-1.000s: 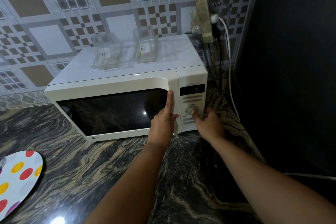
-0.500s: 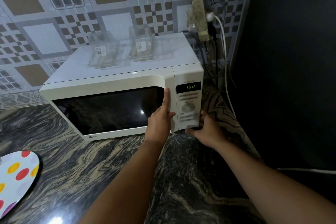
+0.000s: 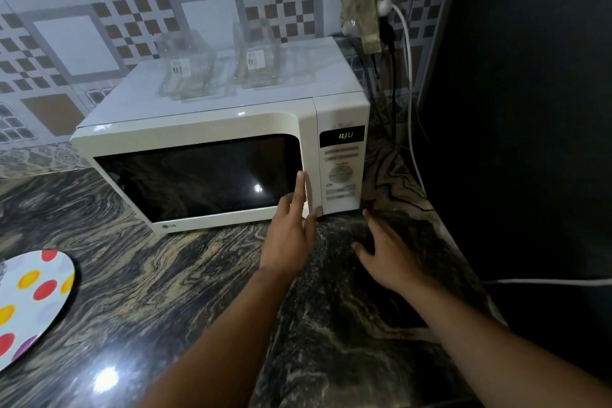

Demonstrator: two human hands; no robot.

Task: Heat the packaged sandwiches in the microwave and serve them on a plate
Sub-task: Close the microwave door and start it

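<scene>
A white microwave (image 3: 198, 124) stands on the dark marbled counter with its door shut and the window dark. Green digits glow on its display (image 3: 345, 135). My left hand (image 3: 291, 235) is flat and open, its fingertips resting on the right edge of the door. My right hand (image 3: 384, 252) hovers open over the counter just below the control panel, touching nothing. A white plate with coloured dots (image 3: 29, 301) lies at the left edge of the counter. The sandwiches are not visible.
Two clear plastic containers (image 3: 185, 66) sit on top of the microwave. Cables and a white plug (image 3: 385, 7) hang on the tiled wall behind its right side. A dark wall (image 3: 530, 109) closes the right side. A white cable (image 3: 546, 281) runs along there.
My right hand left the control panel dial and dropped back over the counter. The display went from a single digit to a time reading. My left hand stays at the door edge.
</scene>
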